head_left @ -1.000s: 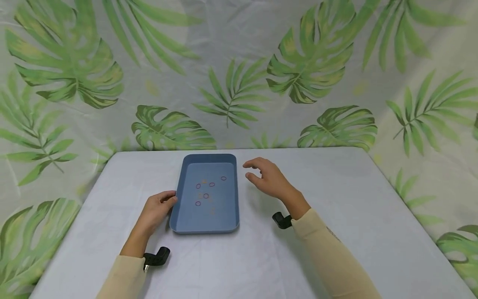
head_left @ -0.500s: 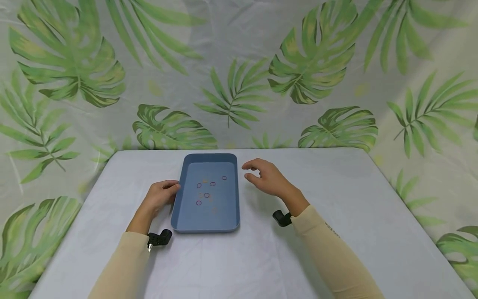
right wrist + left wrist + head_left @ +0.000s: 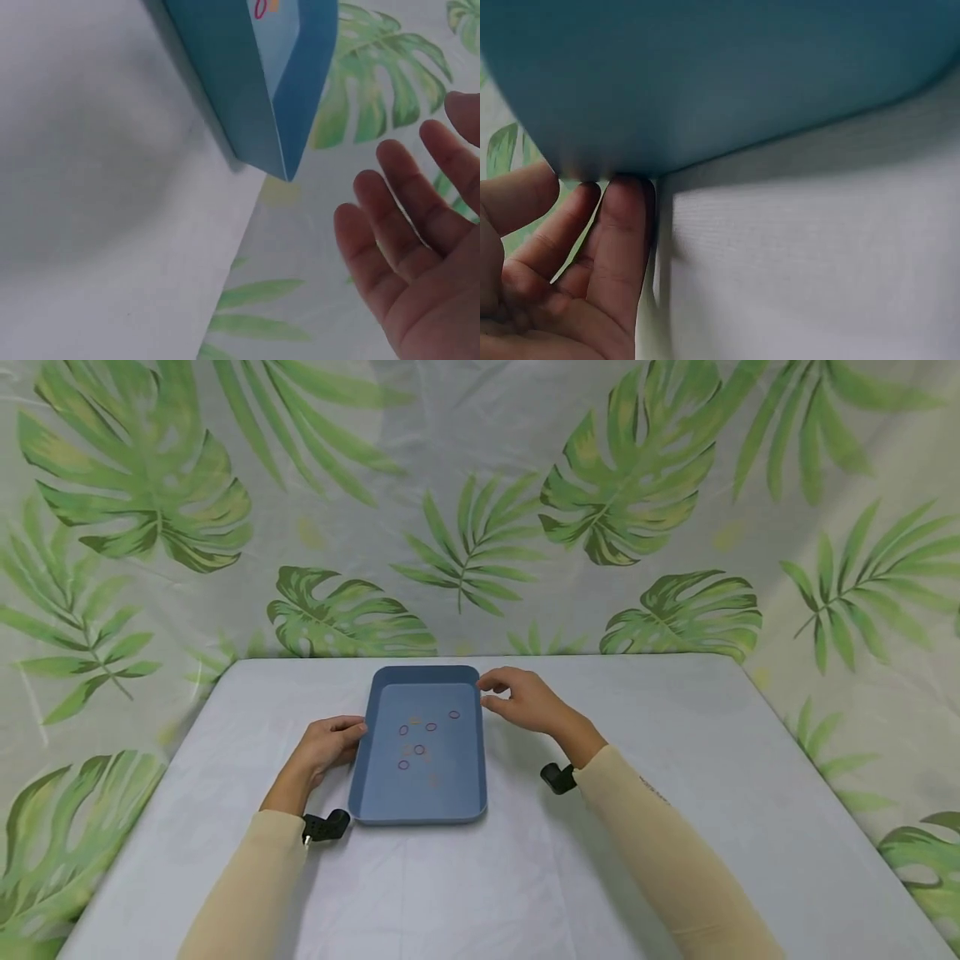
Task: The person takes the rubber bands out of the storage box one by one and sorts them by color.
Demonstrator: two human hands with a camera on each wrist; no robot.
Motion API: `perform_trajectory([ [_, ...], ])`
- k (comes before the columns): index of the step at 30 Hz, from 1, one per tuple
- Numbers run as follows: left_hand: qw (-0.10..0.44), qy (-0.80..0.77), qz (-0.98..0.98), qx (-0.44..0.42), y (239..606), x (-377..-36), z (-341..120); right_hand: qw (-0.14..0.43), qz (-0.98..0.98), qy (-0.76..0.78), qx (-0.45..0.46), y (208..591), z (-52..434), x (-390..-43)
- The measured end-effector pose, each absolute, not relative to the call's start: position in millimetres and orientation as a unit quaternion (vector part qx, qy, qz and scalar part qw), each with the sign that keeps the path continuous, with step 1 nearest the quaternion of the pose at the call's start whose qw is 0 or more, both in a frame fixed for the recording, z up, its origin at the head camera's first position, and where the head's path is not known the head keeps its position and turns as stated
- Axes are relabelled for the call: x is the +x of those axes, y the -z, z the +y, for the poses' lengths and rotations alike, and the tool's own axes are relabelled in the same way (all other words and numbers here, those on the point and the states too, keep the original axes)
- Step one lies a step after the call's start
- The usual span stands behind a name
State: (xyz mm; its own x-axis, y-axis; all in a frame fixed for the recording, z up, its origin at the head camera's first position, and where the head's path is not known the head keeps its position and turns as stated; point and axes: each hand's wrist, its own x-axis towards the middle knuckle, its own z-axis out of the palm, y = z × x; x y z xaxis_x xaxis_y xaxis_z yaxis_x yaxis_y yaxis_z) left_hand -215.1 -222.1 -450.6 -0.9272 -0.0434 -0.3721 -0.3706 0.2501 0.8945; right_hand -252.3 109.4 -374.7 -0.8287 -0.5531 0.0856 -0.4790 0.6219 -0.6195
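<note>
Blue tray (image 3: 417, 793): rectangular, rounded corners, shallow upright walls, matte plastic, one uniform blue. Long axis runs from the near edge of the table toward the far edge. It sits flat on the table (image 3: 675, 827), left of centre and closer to the far edge than to the near one.

Inside, on the tray floor: several small rubber bands (image 3: 418, 749), thin loops, some dark red or purple, some pale orange and harder to make out. They lie scattered singly over the far half and middle; the near end of the floor is bare. Exact count cannot be told. In the right wrist view one pink loop and an orange one show just inside the wall.

Left hand (image 3: 327, 748): at the tray's left wall, about midway along it. Fingers loosely bent, tips against the outside of the wall; the left wrist view shows the fingertips (image 3: 622, 217) touching the wall's lower edge where it meets the table. No wrap around the rim seen.

Right hand (image 3: 523, 700): at the tray's far right corner. Fingers relaxed and slightly curved, spread apart in the right wrist view, holding nothing. Fingertips just beside the rim; contact cannot be told.

Both arms wear cream sleeves (image 3: 660, 852). Table covered in white cloth; leaf-print curtain (image 3: 150, 510) behind.
</note>
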Motion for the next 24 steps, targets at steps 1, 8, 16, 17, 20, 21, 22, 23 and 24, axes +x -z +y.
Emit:
perform_trajectory([
  [1, 0.138, -0.599, 0.778, -0.130, 451, -215, -222, 0.061, 0.899, 0.326, -0.286, 374, 107, -255],
  [8, 0.142, -0.615, 0.763, -0.135, 452, -212, -221, 0.072, 0.905, 0.300, -0.292, 379, 81, -273],
  [16, 0.133, -0.617, 0.763, -0.137, 454, -210, -223, 0.087, 0.917, 0.263, -0.286, 395, 53, -287],
  [17, 0.132, -0.618, 0.763, -0.137, 454, -210, -223, 0.087, 0.919, 0.254, -0.288, 397, 51, -288],
  [20, 0.129, -0.619, 0.763, -0.136, 456, -209, -223, 0.084, 0.928, 0.213, -0.295, 402, 48, -293],
  [21, 0.129, -0.620, 0.762, -0.136, 456, -209, -222, 0.083, 0.931, 0.197, -0.297, 404, 48, -294],
  [22, 0.130, -0.619, 0.763, -0.134, 457, -209, -222, 0.079, 0.934, 0.178, -0.299, 405, 48, -296],
  [23, 0.130, -0.619, 0.763, -0.133, 457, -209, -221, 0.072, 0.937, 0.159, -0.303, 407, 48, -297],
  [24, 0.130, -0.617, 0.765, -0.132, 457, -210, -221, 0.066, 0.939, 0.142, -0.305, 409, 49, -298],
])
